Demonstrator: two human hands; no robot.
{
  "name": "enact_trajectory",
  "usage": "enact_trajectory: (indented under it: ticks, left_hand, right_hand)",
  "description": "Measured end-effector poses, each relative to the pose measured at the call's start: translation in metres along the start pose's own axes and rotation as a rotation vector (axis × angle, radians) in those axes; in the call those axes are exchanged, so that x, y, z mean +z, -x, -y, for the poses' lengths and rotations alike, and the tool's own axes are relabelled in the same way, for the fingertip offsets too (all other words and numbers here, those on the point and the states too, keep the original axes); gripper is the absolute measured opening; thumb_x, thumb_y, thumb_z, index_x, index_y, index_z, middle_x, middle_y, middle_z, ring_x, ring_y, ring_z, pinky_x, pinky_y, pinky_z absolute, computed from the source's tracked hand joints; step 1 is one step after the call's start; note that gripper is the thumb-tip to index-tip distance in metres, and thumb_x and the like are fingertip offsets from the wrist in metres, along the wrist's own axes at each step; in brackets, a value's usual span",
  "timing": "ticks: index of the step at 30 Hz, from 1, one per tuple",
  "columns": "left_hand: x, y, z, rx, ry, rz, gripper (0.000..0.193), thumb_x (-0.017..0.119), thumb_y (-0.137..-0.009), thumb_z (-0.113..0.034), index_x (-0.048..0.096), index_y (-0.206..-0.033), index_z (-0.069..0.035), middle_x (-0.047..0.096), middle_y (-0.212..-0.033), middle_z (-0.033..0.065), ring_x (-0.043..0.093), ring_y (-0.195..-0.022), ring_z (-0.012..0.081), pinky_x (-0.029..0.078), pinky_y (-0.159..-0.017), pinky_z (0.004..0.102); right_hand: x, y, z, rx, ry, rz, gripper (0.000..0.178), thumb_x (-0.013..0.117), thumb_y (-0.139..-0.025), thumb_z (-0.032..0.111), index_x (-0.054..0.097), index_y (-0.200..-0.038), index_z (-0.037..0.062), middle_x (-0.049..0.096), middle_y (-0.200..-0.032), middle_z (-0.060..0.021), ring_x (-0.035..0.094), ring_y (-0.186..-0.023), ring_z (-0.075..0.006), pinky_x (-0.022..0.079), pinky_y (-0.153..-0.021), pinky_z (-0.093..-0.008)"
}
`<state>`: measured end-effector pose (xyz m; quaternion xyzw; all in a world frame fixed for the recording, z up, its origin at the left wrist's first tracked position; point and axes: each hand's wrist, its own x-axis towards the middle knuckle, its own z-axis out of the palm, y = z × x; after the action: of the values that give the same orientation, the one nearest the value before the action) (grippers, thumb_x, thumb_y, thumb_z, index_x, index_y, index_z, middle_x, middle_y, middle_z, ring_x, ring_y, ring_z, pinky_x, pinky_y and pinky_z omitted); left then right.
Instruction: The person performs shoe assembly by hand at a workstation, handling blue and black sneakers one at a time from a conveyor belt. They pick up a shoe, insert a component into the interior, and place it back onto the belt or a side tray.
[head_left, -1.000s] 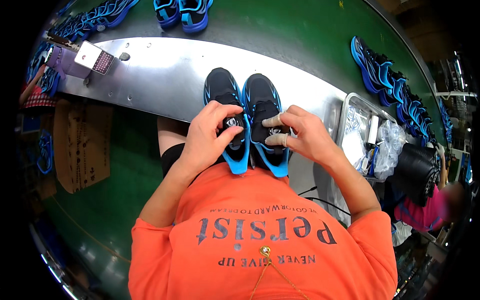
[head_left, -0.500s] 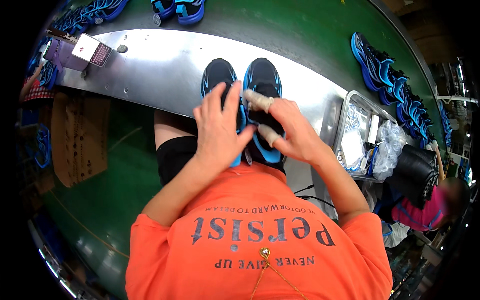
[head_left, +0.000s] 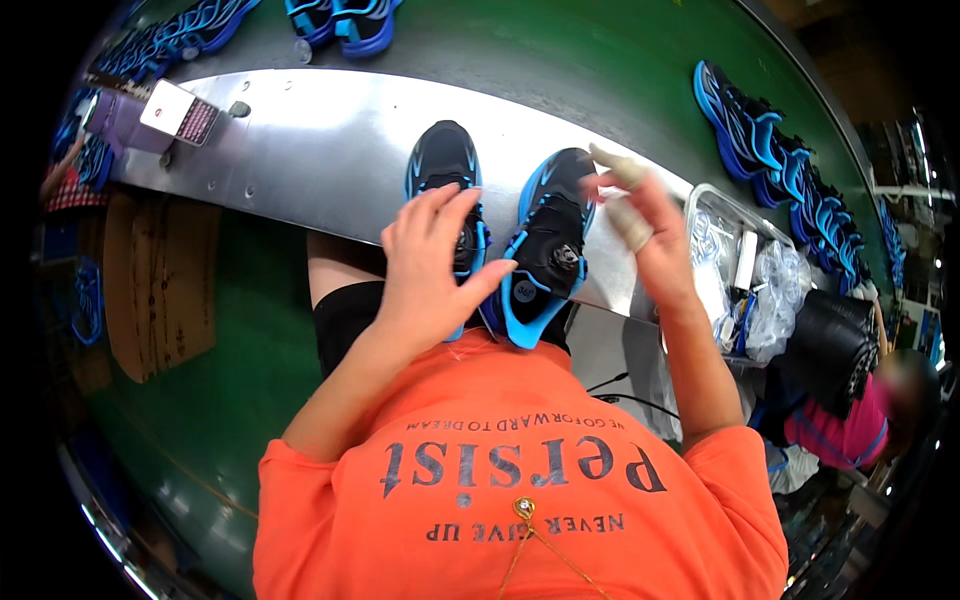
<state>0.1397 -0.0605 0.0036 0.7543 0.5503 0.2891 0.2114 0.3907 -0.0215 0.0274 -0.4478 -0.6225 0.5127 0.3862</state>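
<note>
Two black sneakers with blue trim stand side by side on the metal worktop, toes pointing away from me. On the left sneaker [head_left: 443, 155] lies my left hand [head_left: 425, 265], its fingers stretched over the lacing area and the thumb reaching across to the collar of the right sneaker [head_left: 548, 225]. That sneaker is angled toe-right, with a round dial on its tongue and a round sticker inside the heel. To its right, my right hand [head_left: 655, 225] is raised with nothing in it, fingers apart and slightly blurred. Beige wraps cover its thumb and one finger.
A metal tray [head_left: 700, 200] at the right holds clear plastic bags and small items. More sneakers [head_left: 740, 130] line the green conveyor belt [head_left: 560, 50]. At the left stand a phone [head_left: 180, 112] in a purple holder and a cardboard box [head_left: 160, 290]. Another person [head_left: 845, 425] sits at the right.
My right hand has let go of the right sneaker and moved right and away from it. The right sneaker has turned toe-right and shifted apart from the left one. My left hand has barely moved.
</note>
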Motion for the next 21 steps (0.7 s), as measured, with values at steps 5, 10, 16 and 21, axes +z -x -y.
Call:
enact_trajectory:
  ticks: [5, 10, 16, 21]
  left_hand:
    - [-0.023, -0.014, 0.006, -0.133, 0.145, 0.038, 0.025, 0.076, -0.083, -0.021, 0.069, -0.100, -0.005, 0.060, -0.101, 0.0078, 0.057, -0.094, 0.0269, 0.046, -0.084, 0.0379]
    - [-0.017, -0.022, 0.008, -0.077, 0.180, 0.075, 0.023, 0.077, -0.079, -0.010, 0.071, -0.101, -0.006, 0.055, -0.086, 0.0026, 0.049, -0.071, 0.0124, 0.043, -0.064, 0.0255]
    - [-0.027, -0.024, 0.013, -0.075, 0.275, 0.176, 0.019, 0.076, -0.079, -0.006, 0.072, -0.097, -0.006, 0.053, -0.084, 0.0012, 0.045, -0.067, 0.0108, 0.039, -0.061, 0.0254]
    - [-0.031, -0.023, 0.015, -0.097, 0.337, 0.248, 0.021, 0.074, -0.080, -0.005, 0.071, -0.100, -0.006, 0.055, -0.085, 0.0013, 0.046, -0.067, 0.0113, 0.040, -0.062, 0.0251]
  right_hand:
    - [-0.001, 0.018, 0.015, -0.022, 0.350, 0.256, 0.046, 0.076, -0.083, 0.019, 0.067, -0.129, 0.0175, 0.056, -0.100, -0.0083, 0.057, -0.097, -0.0240, 0.048, -0.086, -0.0338]
    - [0.023, 0.026, 0.014, 0.045, 0.669, 0.088, 0.036, 0.078, -0.081, 0.020, 0.073, -0.116, 0.0157, 0.054, -0.092, -0.0096, 0.059, -0.087, -0.0260, 0.051, -0.077, -0.0351]
    - [0.013, 0.020, 0.007, -0.154, 0.400, 0.160, 0.029, 0.080, -0.077, 0.023, 0.073, -0.103, 0.0132, 0.056, -0.082, -0.0092, 0.061, -0.078, -0.0292, 0.050, -0.068, -0.0377]
    - [0.026, 0.024, 0.012, 0.058, 0.547, 0.064, 0.034, 0.081, -0.078, 0.024, 0.073, -0.109, 0.0138, 0.057, -0.085, -0.0094, 0.061, -0.079, -0.0269, 0.050, -0.071, -0.0366]
